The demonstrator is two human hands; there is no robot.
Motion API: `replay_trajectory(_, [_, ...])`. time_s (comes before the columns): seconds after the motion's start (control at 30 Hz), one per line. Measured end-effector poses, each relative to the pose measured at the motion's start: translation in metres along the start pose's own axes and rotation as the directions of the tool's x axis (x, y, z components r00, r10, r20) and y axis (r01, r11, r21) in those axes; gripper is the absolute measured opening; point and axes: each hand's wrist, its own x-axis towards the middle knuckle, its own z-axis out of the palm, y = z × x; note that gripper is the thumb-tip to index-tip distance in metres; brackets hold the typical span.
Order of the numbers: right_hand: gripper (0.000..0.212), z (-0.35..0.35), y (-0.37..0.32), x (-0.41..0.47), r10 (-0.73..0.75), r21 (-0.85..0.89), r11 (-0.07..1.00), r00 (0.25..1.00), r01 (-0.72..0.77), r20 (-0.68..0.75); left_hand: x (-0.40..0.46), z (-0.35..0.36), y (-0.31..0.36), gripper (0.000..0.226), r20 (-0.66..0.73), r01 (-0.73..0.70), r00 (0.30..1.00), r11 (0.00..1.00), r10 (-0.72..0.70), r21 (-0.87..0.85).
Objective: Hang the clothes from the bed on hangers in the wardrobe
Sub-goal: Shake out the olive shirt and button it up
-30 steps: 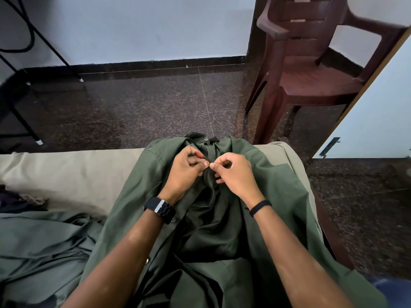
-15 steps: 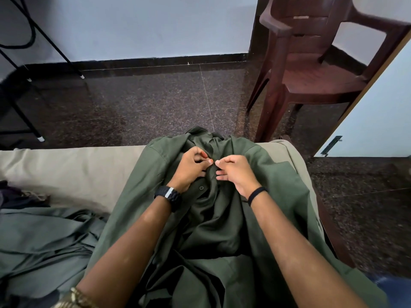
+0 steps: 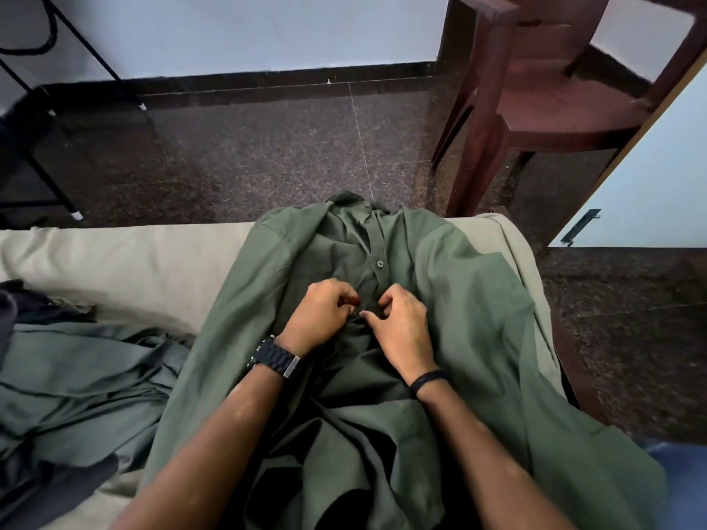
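Observation:
A dark green button-front garment [image 3: 470, 300] lies spread on the beige bed [image 3: 126, 262], its collar toward the far edge. One fastened button shows on its placket above my hands. My left hand [image 3: 325, 311], with a black watch on the wrist, pinches the placket fabric from the left. My right hand [image 3: 401, 323], with a thin black band on the wrist, pinches the same placket from the right. Their fingertips meet over the placket, and what lies under them is hidden. No hanger and no wardrobe is in view.
More green cloth [image 3: 76, 384] lies crumpled on the bed at the left, with a dark garment [image 3: 23, 307] beyond it. A brown plastic chair [image 3: 554, 93] stands on the dark speckled floor at the right. A black metal stand [image 3: 42, 116] is at the far left. A pale door [image 3: 650, 185] is at the right.
Both hands have moved down the placket toward me, from near the collar to lower on the front. A fastened button now shows above them.

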Motion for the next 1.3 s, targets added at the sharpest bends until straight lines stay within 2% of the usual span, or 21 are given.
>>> replay_trajectory(0.17, [0.035,0.004,-0.001,0.001,0.064,-0.076,0.995,0.998,-0.064,-0.012,-0.003,0.004,0.004,0.011,0.004,0.024,1.0,0.992,-0.025,0.124])
replay_trajectory(0.27, [0.027,0.004,-0.002,-0.003,0.064,-0.111,0.992,0.998,-0.066,-0.019,-0.006,0.004,0.005,0.011,0.0,0.042,0.999,0.983,-0.043,0.178])
replay_trajectory(0.33, [0.019,0.002,-0.001,-0.006,0.039,-0.065,0.997,0.999,-0.04,-0.025,-0.009,0.004,0.006,0.011,-0.009,0.054,0.999,0.987,-0.053,0.152])
replay_trajectory(0.43, [0.007,-0.005,0.001,-0.009,0.012,0.084,0.996,0.997,-0.006,-0.077,-0.013,0.003,0.008,0.005,-0.063,0.104,0.992,0.992,-0.109,-0.075])
replay_trajectory(0.47, [0.004,-0.008,0.0,-0.009,0.008,0.131,0.991,0.994,0.007,-0.113,-0.017,0.003,0.009,0.012,-0.087,0.129,0.985,0.975,-0.147,-0.179])
replay_trajectory(0.6, [0.004,-0.016,-0.006,-0.009,0.085,0.322,0.946,0.989,-0.042,-0.12,-0.028,0.005,0.015,0.021,-0.117,0.158,0.962,0.85,-0.248,-0.503])
replay_trajectory(0.67, [0.005,-0.018,-0.009,-0.01,0.093,0.347,0.937,0.988,-0.046,-0.12,-0.033,0.004,0.021,0.021,-0.087,0.156,0.96,0.77,-0.264,-0.619])
replay_trajectory(0.73, [0.016,-0.02,-0.013,-0.012,0.072,0.337,0.941,0.987,-0.02,-0.143,-0.036,0.004,0.027,0.019,-0.071,0.149,0.96,0.711,-0.269,-0.687])
replay_trajectory(0.83, [0.024,-0.023,-0.019,-0.018,0.023,0.341,0.939,0.981,0.044,-0.191,-0.041,0.001,0.032,0.015,-0.108,0.13,0.955,0.716,-0.277,-0.686])
replay_trajectory(0.93, [0.024,-0.027,-0.024,-0.026,-0.026,0.359,0.926,0.972,0.112,-0.235,-0.044,-0.001,0.034,0.017,-0.188,0.103,0.949,0.812,-0.253,-0.574])
replay_trajectory(1.03, [0.027,-0.029,-0.026,-0.033,-0.101,0.345,0.924,0.975,0.166,-0.2,-0.048,0.0,0.037,0.013,-0.242,0.06,0.953,0.894,-0.184,-0.444])
replay_trajectory(1.17, [0.021,-0.031,-0.022,-0.035,-0.095,0.34,0.929,0.981,0.149,-0.171,-0.054,0.0,0.039,0.023,-0.227,0.034,0.961,0.881,-0.158,-0.471])
replay_trajectory(1.3, [0.012,-0.032,-0.018,-0.03,-0.001,0.429,0.902,0.992,0.057,-0.13,-0.054,0.004,0.039,0.017,-0.214,0.039,0.959,0.83,-0.188,-0.556])
